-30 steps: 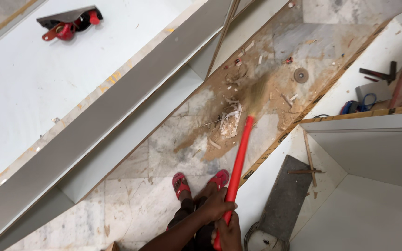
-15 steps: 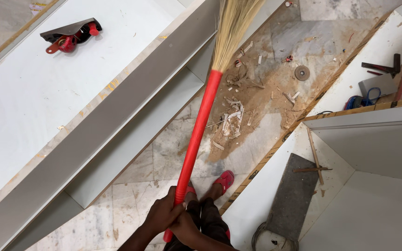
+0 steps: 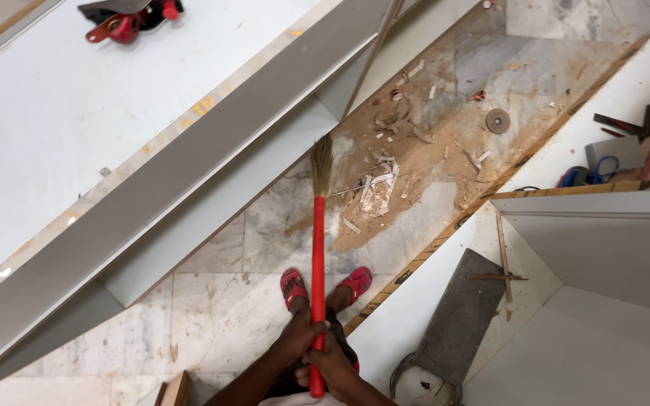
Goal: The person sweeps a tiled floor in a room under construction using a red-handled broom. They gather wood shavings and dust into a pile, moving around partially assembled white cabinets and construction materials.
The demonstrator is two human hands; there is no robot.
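From the head view, the left hand and right hand are both clenched around the red broom handle, stacked for leverage, so its straw bristles reach the wood scraps on the marble floor ahead of the red sandals.
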